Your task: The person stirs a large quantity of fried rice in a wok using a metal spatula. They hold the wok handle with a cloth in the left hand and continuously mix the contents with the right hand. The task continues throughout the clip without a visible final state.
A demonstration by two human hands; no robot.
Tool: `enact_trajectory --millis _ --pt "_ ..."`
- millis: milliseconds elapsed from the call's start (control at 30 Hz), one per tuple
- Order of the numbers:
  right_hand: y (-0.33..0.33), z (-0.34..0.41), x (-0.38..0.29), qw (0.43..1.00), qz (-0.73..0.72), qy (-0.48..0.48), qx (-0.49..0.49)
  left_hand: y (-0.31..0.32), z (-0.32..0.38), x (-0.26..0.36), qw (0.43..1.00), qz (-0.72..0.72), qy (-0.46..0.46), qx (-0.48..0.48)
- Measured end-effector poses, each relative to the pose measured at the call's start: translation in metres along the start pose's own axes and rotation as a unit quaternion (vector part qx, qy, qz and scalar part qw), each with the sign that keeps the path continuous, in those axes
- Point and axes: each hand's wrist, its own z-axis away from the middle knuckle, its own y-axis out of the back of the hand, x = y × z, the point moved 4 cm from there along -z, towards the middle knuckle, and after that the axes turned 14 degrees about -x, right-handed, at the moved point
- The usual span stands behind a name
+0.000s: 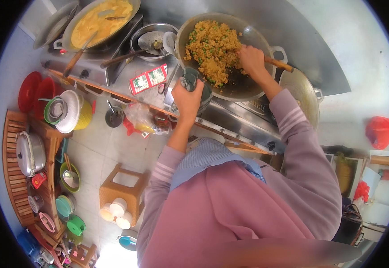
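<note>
A large metal wok [248,88] stands on the stove before me, holding orange-brown fried rice [211,47] dotted with green peas. My right hand [254,62] is closed around a spatula's wooden handle [279,63] over the wok's right side. The spatula's blade cannot be seen. At the near left rim, my left hand [187,98] grips a dark patterned cloth [205,97]. Whether a handle lies under the cloth is hidden. Left of that hand, red-and-white printed packets [148,79] and small scissors [161,88] lie on the steel stove top.
A second wok [68,37] of yellow curry stands at the far left, a wooden-handled utensil [74,62] across its rim. Between the woks sits a steel bowl [154,58] with a skimmer. A large metal lid [303,97] leans at right. Behind me are a plastic stool [122,191] and a wooden bench [15,167].
</note>
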Motion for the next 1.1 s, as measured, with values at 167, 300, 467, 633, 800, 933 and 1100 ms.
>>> enact_trajectory --millis 167,300,467,633,800,933,1100 --pt "0.027 0.055 0.008 0.987 -0.146 -0.056 -0.027 -0.001 0.001 0.002 1.000 0.007 0.011 -0.008" --pt "0.043 0.101 0.014 0.956 -0.281 -0.069 -0.054 0.000 0.003 0.005 0.999 0.003 0.025 -0.021" --pt "0.082 0.122 0.036 0.944 -0.325 -0.060 -0.008 0.000 0.006 0.006 0.998 0.018 0.053 -0.005" --pt "0.089 0.099 0.003 0.952 -0.179 0.021 -0.249 -0.002 0.003 0.003 0.999 0.032 0.037 -0.008" --pt "0.099 0.018 -0.017 0.982 -0.016 0.056 -0.178 -0.003 0.002 0.002 0.999 0.018 0.047 -0.020" --pt "0.117 -0.022 0.016 0.988 0.113 0.057 -0.093 -0.001 0.003 0.006 0.999 0.013 0.029 -0.012" --pt "0.080 -0.038 0.024 0.951 0.230 0.006 -0.208 -0.001 0.001 0.002 0.999 -0.008 0.033 -0.028"
